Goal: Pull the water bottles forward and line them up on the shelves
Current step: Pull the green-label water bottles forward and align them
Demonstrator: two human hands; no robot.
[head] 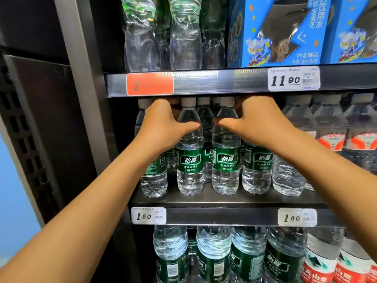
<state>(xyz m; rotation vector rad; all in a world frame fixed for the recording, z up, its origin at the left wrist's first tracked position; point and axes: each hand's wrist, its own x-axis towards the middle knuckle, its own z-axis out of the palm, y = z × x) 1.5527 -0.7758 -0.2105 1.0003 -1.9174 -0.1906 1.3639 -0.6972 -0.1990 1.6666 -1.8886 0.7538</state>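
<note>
Both hands reach over the front row of green-label bottles (190, 160) on the middle shelf (224, 199). The left hand (163, 123) and right hand (259, 121) have fingers hidden behind the necks, probably curled round rear bottles; each grip's state I cannot tell. The bottles stand upright, caps up, labels facing out.

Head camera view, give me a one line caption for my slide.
Both hands, left hand and right hand, reach among green-label water bottles on the middle shelf.
</note>
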